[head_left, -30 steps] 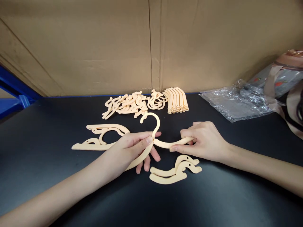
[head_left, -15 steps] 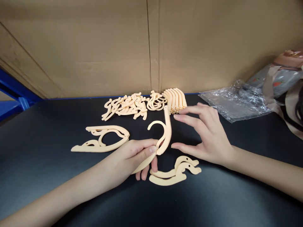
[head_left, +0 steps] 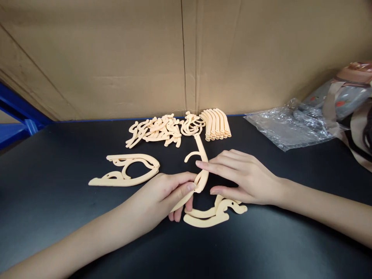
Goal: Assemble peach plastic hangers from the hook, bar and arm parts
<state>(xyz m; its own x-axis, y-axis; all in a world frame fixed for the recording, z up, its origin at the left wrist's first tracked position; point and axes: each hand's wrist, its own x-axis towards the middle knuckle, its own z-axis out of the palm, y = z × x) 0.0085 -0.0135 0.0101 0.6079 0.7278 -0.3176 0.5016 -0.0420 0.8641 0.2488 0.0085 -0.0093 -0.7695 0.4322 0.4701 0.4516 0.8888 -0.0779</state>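
Observation:
In my left hand [head_left: 171, 193] is a beige folding hanger [head_left: 203, 176], pinched between thumb and fingers near its joint. One arm of the hanger stands upward, its curved hook beside it; the other arm is partly covered by my hand. My right hand [head_left: 247, 176] has its fingers stretched out, and the index fingertip lies against the upright arm. Below the hands, two curved beige hanger pieces [head_left: 206, 222] rest on the table, the rear one partly behind my right hand. A folded hanger [head_left: 139, 179] lies to the left.
Toward the back of the black table [head_left: 72, 155] are a pile of loose beige pieces [head_left: 158, 131], several hooks [head_left: 190, 126] and a neat stack of hanger arms [head_left: 217, 126]. A clear plastic bag [head_left: 279, 126] and a strapped bottle [head_left: 351, 91] lie right. Cardboard [head_left: 116, 58] stands behind.
My right hand has moved left and down, and its index finger now touches the hanger's arm. The hanger has tilted so that its upright arm leans left and its tip sits lower.

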